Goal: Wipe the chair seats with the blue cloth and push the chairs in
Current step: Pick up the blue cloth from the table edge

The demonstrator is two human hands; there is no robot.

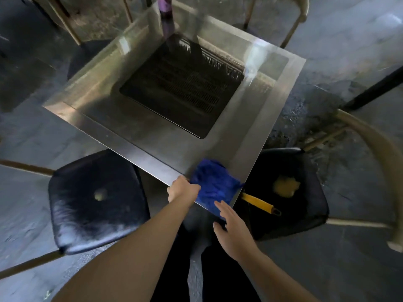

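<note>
At the bottom of the frame we see two bare forearms reaching up toward the near corner of the table [139, 147]. The right hand [234, 228], lower centre, has its fingers [222, 209] straight and spread, released, their tips touching the lower edge of the blue cloth [212, 184]. The left hand [183, 189], just above and to the left, has its fingers curled over the cloth's left edge, gripping it at the table rim. The blue cloth lies bunched on the near corner of the table, partly draped over the edge.

Just right of the cloth, a yellow handle with a dark tip [259, 202] pokes out from under the table corner, over the dark chair seat [305, 212] at lower right; that seat bears a pale yellowish patch [284, 186]. A curved wooden chair back [375, 147] arcs along the right edge. At lower left stands another dark padded chair seat [96, 199], glossy, with a small pale spot, partly tucked under the table.

The table top is shiny metal with a dark slatted grill [183, 83] sunk in its middle. At top centre a purple object [164, 9] stands, blurred. Further chair legs [292, 29] show at upper left and upper right on the grey floor [359, 269].
</note>
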